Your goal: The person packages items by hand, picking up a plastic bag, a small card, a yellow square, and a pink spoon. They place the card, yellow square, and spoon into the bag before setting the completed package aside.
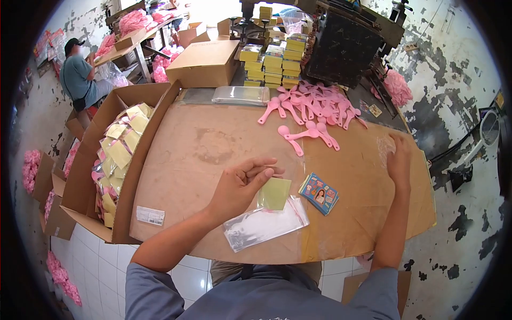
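Observation:
My left hand (242, 184) pinches the top of a small clear plastic bag with a pale yellow-green card (276, 194) in it. Beneath it lies a stack of flat clear plastic bags (261, 226). Just right of them is a small pile of blue printed cards (319, 193). Out at the right side of the table, my right hand (399, 162) has its fingers curled beside some crumpled clear film (385, 151); what they hold, if anything, is hidden. Pink plastic spoons (314, 104) lie heaped beyond the hands, with several nearer ones spread on the cardboard.
An open carton (140, 165) of filled bags stands at the left table edge. At the back are a closed cardboard box (202, 61), stacks of yellow-edged cards (273, 66), clear packaging (240, 95) and a dark machine (341, 45). Another person (82, 74) sits at the far left.

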Demonstrator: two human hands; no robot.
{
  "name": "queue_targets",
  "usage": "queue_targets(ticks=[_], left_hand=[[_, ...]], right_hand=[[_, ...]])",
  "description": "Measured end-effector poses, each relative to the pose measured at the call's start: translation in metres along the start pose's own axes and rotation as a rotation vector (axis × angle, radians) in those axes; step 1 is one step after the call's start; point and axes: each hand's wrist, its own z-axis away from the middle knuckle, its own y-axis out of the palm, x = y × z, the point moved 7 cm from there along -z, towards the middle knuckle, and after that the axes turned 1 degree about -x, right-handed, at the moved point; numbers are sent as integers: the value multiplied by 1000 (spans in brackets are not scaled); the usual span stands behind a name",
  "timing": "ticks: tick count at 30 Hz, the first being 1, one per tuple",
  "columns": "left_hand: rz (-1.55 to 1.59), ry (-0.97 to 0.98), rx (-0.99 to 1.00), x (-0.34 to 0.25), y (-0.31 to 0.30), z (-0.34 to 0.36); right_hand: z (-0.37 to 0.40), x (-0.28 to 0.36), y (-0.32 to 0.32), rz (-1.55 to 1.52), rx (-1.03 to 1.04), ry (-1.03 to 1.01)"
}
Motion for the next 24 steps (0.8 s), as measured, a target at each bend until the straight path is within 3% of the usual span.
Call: queue_targets(ticks=[2,6,8,14,16,24], left_hand=[[-6,-13,8,3,1,-1],[-74,-7,30,7,-1,-1],[-92,-13,28,11,-2,0],[20,-57,12,7,-2,2],[70,-78,8,7,-2,1],[-193,-3,-22,13,-6,2]], right_hand=[[0,59,-3,-343,21,-118],[30,199,-2,-1022,626,-174],[47,248,-9,-1197,674,-255],[60,260,28,-1454,810,3],[61,251,35,-1421,773,-25],[67,242,44,-1599,783,193]])
